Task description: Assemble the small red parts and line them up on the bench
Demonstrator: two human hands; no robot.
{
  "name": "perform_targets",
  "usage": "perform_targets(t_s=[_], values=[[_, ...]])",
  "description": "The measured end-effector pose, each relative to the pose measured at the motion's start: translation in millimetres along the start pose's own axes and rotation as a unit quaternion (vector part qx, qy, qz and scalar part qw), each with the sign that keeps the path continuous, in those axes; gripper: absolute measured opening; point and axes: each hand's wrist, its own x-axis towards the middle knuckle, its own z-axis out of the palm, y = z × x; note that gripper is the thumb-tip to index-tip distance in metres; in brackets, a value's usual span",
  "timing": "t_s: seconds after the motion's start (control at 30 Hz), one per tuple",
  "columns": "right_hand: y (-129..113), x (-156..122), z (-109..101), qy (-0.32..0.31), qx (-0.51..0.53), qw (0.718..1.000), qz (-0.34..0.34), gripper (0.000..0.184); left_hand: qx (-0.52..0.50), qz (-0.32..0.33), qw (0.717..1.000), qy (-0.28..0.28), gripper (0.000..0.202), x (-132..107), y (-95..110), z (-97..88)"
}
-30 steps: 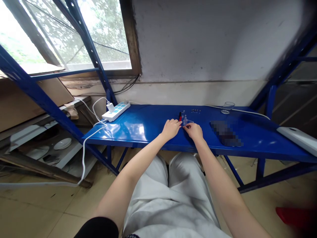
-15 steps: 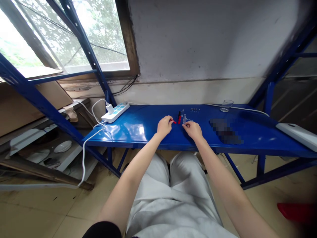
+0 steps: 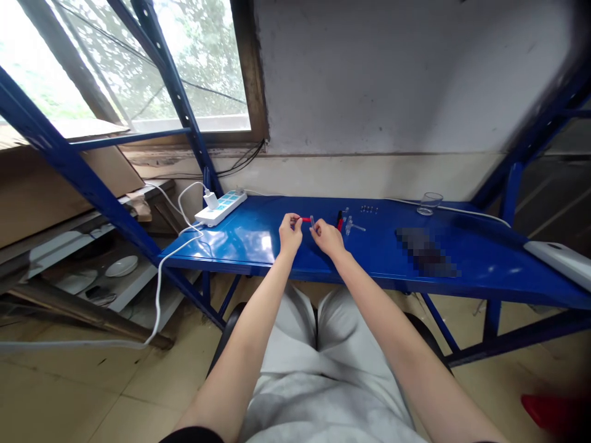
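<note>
Over the blue metal shelf (image 3: 258, 237), my left hand (image 3: 290, 232) pinches a small red piece (image 3: 305, 219) between its fingertips. Just to its right, my right hand (image 3: 327, 236) pinches a small clear tube-like piece (image 3: 313, 221), held a short gap from the red one. Farther right on the shelf lie a black and red part (image 3: 339, 219) and some small clear parts (image 3: 351, 226). A row of tiny dark items (image 3: 369, 209) sits behind them.
A white power strip (image 3: 220, 207) with a plugged charger and white cable lies at the shelf's back left. A clear glass (image 3: 429, 202) stands at the back right, and a white flat object (image 3: 558, 256) lies far right. Blue rack posts (image 3: 175, 92) rise on the left.
Both hands have moved left, away from the small parts. The left hand took up the red piece and the right hand a clear piece, and they now hold them close together.
</note>
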Motion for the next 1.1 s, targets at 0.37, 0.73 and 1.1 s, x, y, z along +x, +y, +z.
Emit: perform_targets(t_s=[0.37, 0.73, 1.1], values=[[2.2, -5.8, 5.9, -0.04, -0.073, 0.996, 0.028, 0.016, 0.007, 0.021, 1.0, 0.006, 0.007, -0.9, 0.9, -2.1], [-3.6, -7.8, 1.9, -0.084, -0.133, 0.987, 0.022, 0.022, 0.038, 0.046, 0.998, 0.006, 0.011, -0.5, -2.6, -1.0], [-7.4, -10.3, -1.3, -0.086, -0.15, 0.985, 0.013, 0.023, 0.055, 0.065, 0.996, 0.001, 0.014, -2.4, -1.9, 1.4]])
